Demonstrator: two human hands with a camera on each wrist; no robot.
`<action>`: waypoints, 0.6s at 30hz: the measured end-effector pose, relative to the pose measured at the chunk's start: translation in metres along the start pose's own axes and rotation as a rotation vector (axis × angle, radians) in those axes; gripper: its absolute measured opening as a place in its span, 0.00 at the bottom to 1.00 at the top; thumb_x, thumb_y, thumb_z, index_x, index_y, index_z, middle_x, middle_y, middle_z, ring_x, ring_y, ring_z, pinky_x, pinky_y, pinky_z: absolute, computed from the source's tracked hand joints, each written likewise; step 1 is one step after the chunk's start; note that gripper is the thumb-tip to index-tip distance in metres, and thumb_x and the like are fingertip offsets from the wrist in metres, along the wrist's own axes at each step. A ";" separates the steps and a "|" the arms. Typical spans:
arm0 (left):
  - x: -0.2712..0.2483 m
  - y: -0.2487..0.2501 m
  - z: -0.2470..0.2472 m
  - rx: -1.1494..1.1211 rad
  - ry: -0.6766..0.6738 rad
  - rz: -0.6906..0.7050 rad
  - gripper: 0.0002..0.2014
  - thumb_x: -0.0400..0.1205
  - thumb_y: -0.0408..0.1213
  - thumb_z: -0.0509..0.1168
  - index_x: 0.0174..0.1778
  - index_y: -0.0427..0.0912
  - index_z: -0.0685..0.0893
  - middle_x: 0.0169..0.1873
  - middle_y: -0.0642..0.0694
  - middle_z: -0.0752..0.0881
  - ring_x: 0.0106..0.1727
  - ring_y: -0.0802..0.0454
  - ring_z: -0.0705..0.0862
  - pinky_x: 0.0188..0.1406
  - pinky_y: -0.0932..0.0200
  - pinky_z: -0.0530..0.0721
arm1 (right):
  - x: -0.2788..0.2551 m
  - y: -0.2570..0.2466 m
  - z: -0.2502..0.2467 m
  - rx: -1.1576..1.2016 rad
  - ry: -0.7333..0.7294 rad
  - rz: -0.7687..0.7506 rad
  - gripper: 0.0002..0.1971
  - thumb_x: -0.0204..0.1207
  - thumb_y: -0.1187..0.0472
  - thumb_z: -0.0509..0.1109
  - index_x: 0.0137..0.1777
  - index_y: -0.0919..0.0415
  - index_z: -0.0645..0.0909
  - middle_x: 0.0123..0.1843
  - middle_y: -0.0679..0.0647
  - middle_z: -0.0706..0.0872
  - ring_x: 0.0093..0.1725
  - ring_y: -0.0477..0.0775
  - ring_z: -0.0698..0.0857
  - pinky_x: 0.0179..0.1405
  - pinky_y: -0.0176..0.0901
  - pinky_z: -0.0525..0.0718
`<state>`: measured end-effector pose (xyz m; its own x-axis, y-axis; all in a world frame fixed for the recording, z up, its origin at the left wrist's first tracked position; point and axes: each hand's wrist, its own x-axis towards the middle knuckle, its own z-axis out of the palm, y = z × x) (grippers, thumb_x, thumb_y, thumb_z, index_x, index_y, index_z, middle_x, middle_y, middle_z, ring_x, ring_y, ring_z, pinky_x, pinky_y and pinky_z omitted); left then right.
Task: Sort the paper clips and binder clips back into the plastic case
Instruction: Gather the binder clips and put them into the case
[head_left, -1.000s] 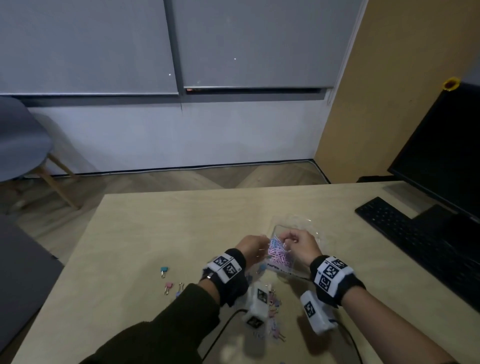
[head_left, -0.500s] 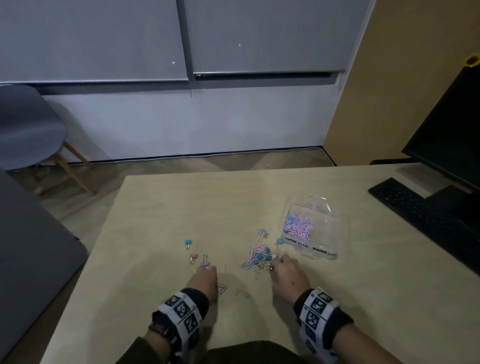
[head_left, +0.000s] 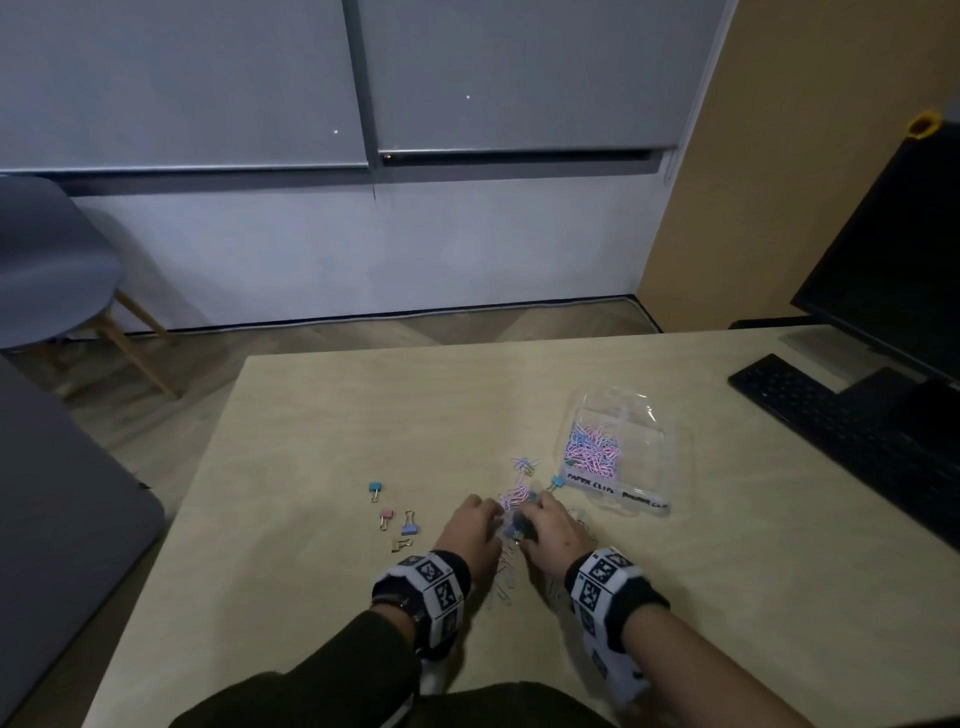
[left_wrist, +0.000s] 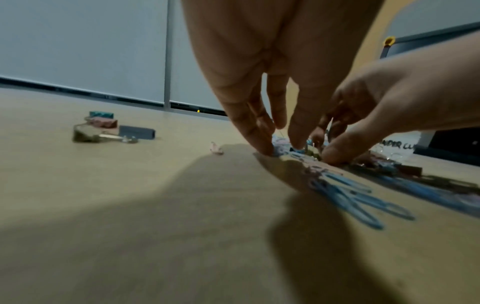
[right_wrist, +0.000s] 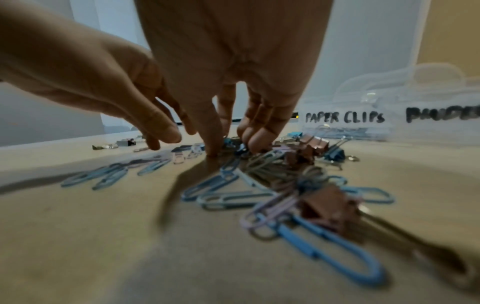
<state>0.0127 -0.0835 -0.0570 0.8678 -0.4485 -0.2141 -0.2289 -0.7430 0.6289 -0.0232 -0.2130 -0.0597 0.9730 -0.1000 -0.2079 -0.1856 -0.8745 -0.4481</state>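
A clear plastic case (head_left: 649, 457) lies open on the table to the right, with pink and blue paper clips (head_left: 592, 449) in its left compartment. Its front wall (right_wrist: 389, 123) is labelled PAPER CLIPS. A mixed pile of paper clips and binder clips (head_left: 514, 496) lies just left of it. My left hand (head_left: 480, 512) and right hand (head_left: 540, 512) rest on either side of the pile. The left fingers (left_wrist: 265, 148) are straight and touch the table at the pile's edge. The right fingertips (right_wrist: 257, 144) press down on the clips (right_wrist: 259, 170). Several loose binder clips (head_left: 397, 519) lie further left.
A black keyboard (head_left: 831, 415) and a monitor (head_left: 893, 270) stand at the right of the table. A grey chair (head_left: 47, 270) stands on the floor at the left. The table's far edge (head_left: 467, 351) runs beyond the case.
One second ago both hands held the case. They let go of it, came down onto the table apart, and have now drawn together on the pile.
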 end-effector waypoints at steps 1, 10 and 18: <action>0.004 0.002 0.000 0.024 0.003 0.015 0.18 0.79 0.31 0.62 0.66 0.40 0.76 0.62 0.45 0.75 0.63 0.49 0.78 0.69 0.58 0.77 | -0.001 0.001 -0.001 0.056 0.011 0.005 0.15 0.74 0.70 0.66 0.59 0.58 0.76 0.68 0.56 0.72 0.63 0.57 0.77 0.63 0.48 0.78; 0.019 0.017 0.010 0.409 -0.118 0.175 0.13 0.79 0.32 0.62 0.59 0.39 0.82 0.62 0.41 0.79 0.62 0.43 0.75 0.63 0.53 0.77 | -0.005 0.032 -0.014 0.162 0.092 0.092 0.15 0.72 0.69 0.69 0.58 0.59 0.79 0.61 0.56 0.76 0.61 0.55 0.77 0.63 0.41 0.77; 0.021 0.030 0.004 0.402 -0.168 0.155 0.14 0.77 0.31 0.64 0.58 0.37 0.78 0.57 0.37 0.81 0.59 0.40 0.80 0.59 0.50 0.78 | -0.007 0.023 -0.017 -0.040 -0.040 0.104 0.23 0.70 0.56 0.73 0.66 0.51 0.75 0.61 0.55 0.75 0.64 0.56 0.72 0.64 0.48 0.76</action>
<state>0.0222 -0.1177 -0.0459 0.7336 -0.6194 -0.2794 -0.5324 -0.7795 0.3300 -0.0323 -0.2407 -0.0540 0.9424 -0.1727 -0.2864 -0.2789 -0.8786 -0.3878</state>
